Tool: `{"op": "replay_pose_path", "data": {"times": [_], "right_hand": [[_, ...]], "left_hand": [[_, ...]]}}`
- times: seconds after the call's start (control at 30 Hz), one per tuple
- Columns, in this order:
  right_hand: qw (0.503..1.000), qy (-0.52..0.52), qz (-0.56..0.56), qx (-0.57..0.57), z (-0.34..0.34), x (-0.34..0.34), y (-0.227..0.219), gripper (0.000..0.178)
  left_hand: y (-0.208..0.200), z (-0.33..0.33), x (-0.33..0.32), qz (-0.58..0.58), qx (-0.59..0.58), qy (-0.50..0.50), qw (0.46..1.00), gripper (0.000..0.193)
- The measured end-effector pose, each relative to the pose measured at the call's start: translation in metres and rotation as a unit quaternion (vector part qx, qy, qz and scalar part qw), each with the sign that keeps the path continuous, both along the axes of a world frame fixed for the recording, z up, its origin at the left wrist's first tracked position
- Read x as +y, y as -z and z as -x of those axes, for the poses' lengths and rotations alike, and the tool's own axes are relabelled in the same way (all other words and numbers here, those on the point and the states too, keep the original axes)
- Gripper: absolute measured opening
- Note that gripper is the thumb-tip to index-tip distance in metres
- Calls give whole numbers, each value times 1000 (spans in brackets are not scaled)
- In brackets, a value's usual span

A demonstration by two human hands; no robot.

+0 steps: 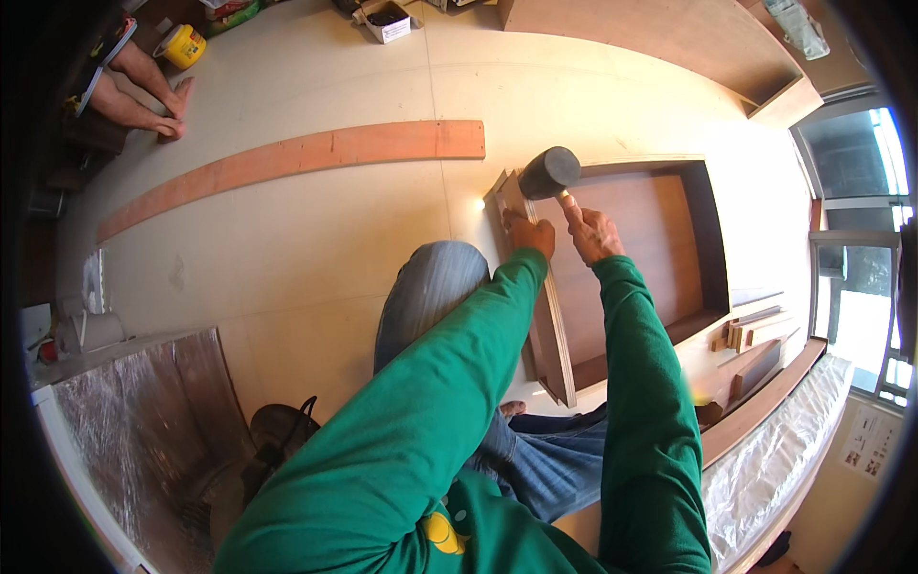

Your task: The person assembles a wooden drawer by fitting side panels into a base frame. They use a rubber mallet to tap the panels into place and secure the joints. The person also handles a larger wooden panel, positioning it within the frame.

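Note:
A shallow wooden box (712, 230) like a drawer lies on the floor before me, with dark inner walls and a brown bottom. Along its left side runs a wooden front panel (553, 335) with a pale layered edge. My left hand (531, 232) grips this panel near its far end. A black-headed rubber mallet (549, 172) is in my right hand (595, 235), its fingers wrapped round the short visible part of the handle. The mallet's head is over the far end of the panel, close to my left hand; whether it touches the wood I cannot tell.
A long reddish board (316, 150) lies to the left. Wood offcuts (760, 330) are piled at the right, beside a plastic-wrapped piece (784, 469). A person's bare legs (143, 91) and a yellow bucket (182, 46) are at the far left. A large brown panel (650, 38) lies at the back.

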State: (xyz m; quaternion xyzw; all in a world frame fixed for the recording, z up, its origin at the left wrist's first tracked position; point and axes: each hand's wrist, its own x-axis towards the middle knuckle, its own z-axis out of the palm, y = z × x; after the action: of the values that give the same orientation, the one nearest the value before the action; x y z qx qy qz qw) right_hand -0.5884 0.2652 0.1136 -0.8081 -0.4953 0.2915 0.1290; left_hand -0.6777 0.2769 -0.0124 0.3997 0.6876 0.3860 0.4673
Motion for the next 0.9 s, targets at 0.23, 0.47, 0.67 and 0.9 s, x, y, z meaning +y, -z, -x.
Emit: {"op": "replay_pose_path", "data": {"times": [0.23, 0.47, 0.67, 0.9], "right_hand": [[998, 37, -35, 34, -15, -29, -7, 73], [993, -103, -14, 56, -91, -198, -17, 54], [994, -77, 62, 51, -68, -210, -13, 50], [990, -110, 75, 38, -66, -204, -17, 49]], "left_hand": [[-5, 21, 5, 82, -25, 37, 996, 63], [-16, 5, -4, 122, -81, 26, 989, 67], [-8, 13, 3, 135, -87, 54, 986, 64], [-3, 16, 0, 142, -98, 83, 982, 65]]}}
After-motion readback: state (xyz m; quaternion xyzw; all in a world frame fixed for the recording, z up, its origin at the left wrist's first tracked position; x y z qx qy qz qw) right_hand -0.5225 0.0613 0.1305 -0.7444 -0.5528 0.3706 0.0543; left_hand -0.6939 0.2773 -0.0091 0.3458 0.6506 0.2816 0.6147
